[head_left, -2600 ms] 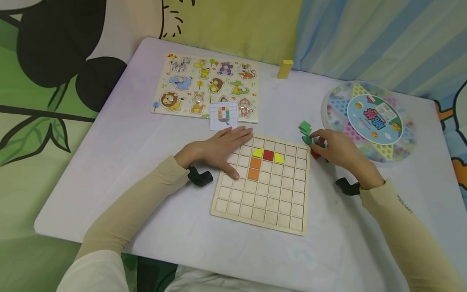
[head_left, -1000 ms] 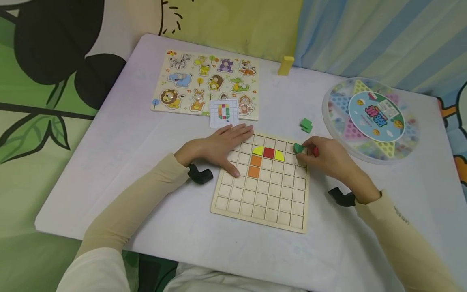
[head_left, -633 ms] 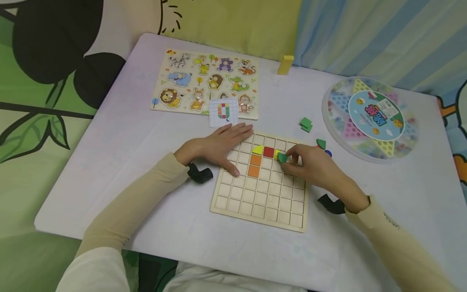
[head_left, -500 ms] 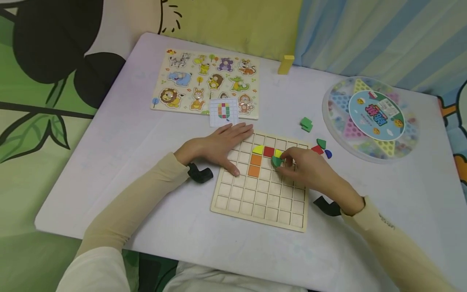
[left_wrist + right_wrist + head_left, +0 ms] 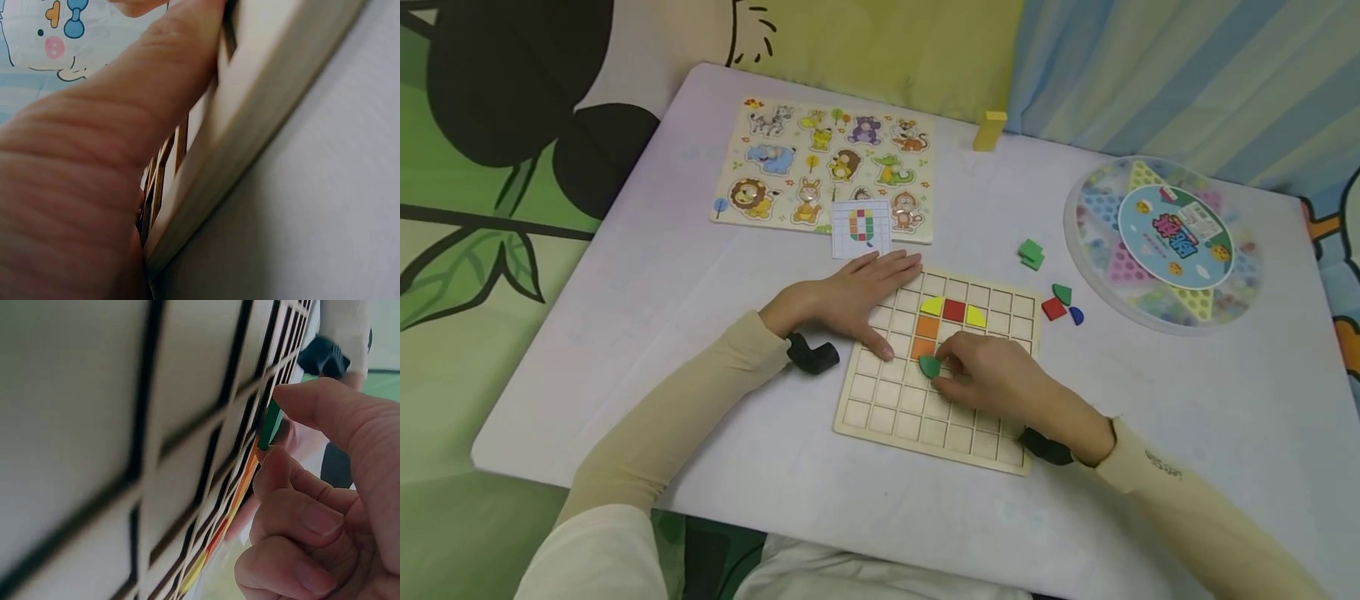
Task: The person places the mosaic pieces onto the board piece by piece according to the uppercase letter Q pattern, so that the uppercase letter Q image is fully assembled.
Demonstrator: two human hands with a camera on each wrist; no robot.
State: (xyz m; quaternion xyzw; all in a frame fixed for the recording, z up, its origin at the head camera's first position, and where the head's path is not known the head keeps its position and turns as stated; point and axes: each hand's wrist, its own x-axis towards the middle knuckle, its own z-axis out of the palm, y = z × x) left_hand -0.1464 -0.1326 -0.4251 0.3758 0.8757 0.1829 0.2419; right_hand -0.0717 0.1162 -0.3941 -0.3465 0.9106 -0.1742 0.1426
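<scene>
With the left hand (image 5: pixel 857 302) spread, the right hand (image 5: pixel 996 373) has brought a pinched green piece (image 5: pixel 929 367) to the middle of the grid board (image 5: pixel 934 433), apparently for fitting.

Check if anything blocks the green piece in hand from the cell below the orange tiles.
Nothing visible does: the right hand pinches the green piece right at that cell, and the left hand rests clear, farther left on the board.

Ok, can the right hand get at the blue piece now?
Probably not straight away: the right hand is pinching a green piece at the grid board, though nothing visible covers the blue piece.
</scene>
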